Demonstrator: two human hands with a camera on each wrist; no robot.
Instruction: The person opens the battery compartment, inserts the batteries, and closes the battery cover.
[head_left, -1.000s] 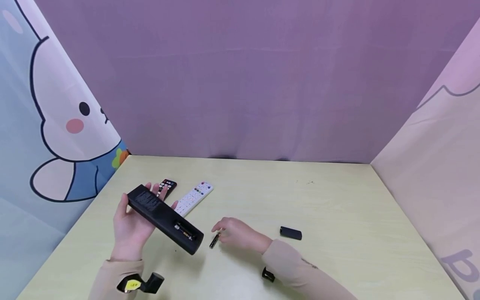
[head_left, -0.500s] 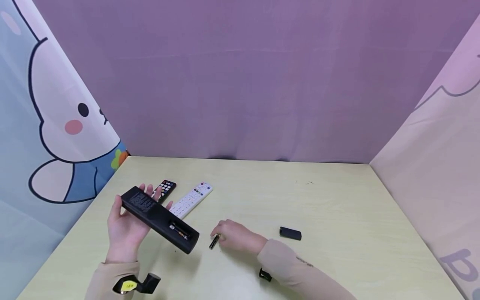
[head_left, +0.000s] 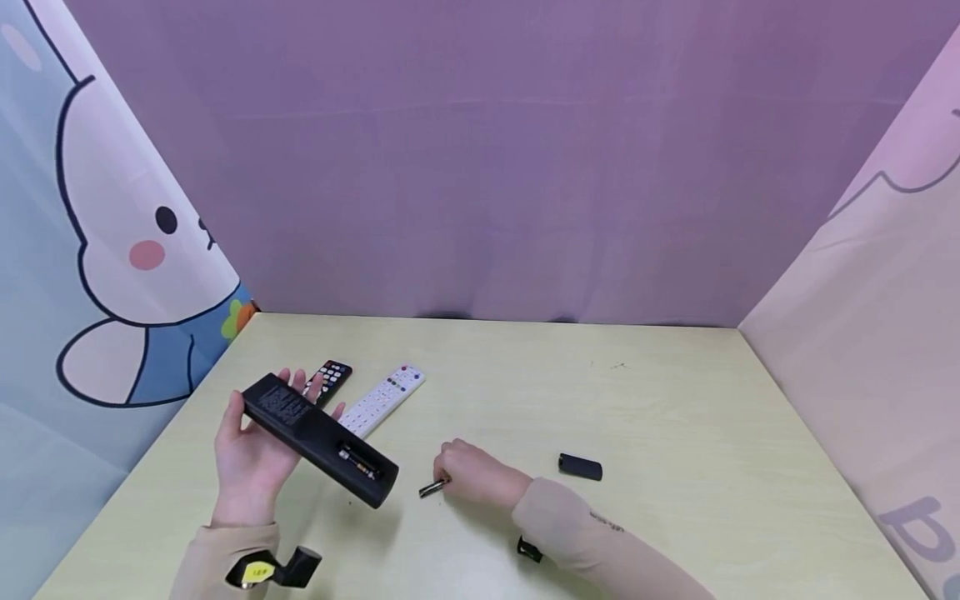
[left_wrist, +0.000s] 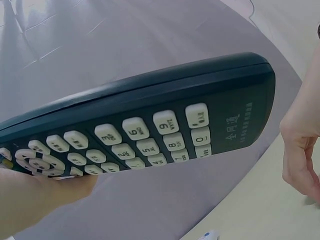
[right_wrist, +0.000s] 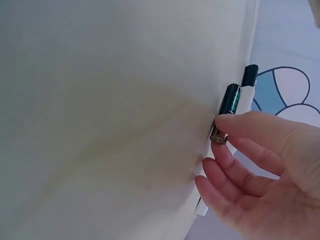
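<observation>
My left hand grips a black remote control by its far end, raised above the table with its back turned up. In the uncovered compartment at the near end lies a battery. From the left wrist view, the white keys of the same remote control are visible. To the right of it, low at the table, my right hand pinches a second battery by one end. Thumb and fingers meet on that battery's gold-coloured end in the right wrist view; its dark end sticks out.
A black battery cover lies on the table to the right. Behind the left hand rest a white remote control and a smaller black remote control, partly hidden. Fabric walls enclose the back and sides.
The right hand has closed its pinch on the battery and swung it from slanting to nearly level. The left hand and its remote control shifted slightly left, then stayed still.
</observation>
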